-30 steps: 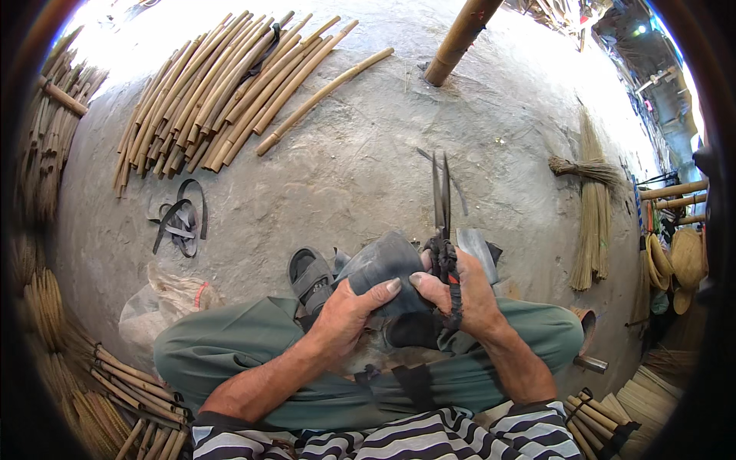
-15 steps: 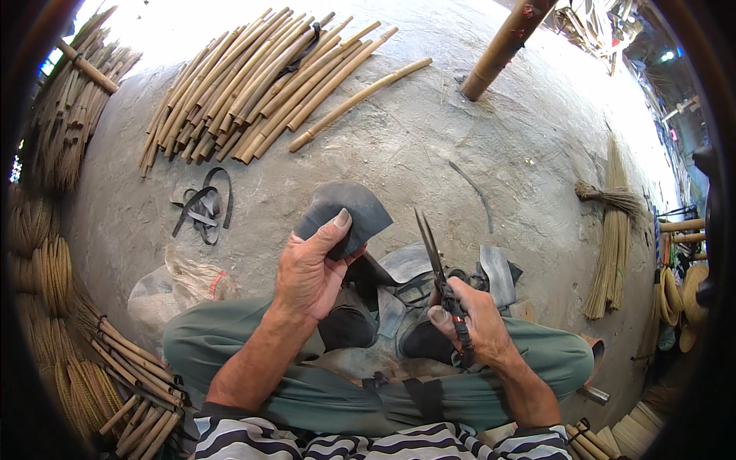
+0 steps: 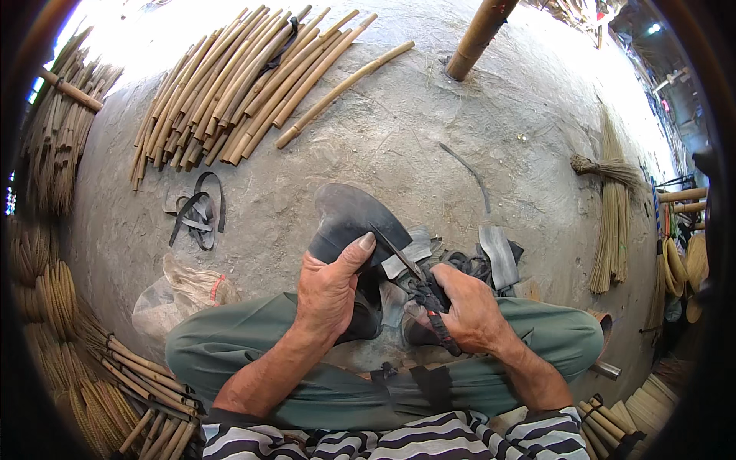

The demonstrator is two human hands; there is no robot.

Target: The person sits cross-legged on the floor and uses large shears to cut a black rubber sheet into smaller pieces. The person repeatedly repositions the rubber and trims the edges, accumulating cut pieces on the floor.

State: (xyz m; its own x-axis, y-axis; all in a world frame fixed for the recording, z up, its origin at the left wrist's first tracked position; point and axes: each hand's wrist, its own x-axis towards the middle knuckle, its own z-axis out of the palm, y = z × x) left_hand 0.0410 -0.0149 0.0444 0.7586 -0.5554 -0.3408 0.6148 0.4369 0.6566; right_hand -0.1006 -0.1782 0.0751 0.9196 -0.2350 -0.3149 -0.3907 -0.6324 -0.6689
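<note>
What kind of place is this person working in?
Probably an outdoor craft yard for bamboo or cane work. Cut bamboo poles lie heaped on the bare concrete floor, coiled cane is stacked along the edge, and a bundle of thin reeds lies to the right.

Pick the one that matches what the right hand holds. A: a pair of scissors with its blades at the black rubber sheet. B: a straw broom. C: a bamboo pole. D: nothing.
A: the right hand is closed around the handles of the scissors, whose blades meet the edge of the black rubber sheet held by the left hand.
</note>
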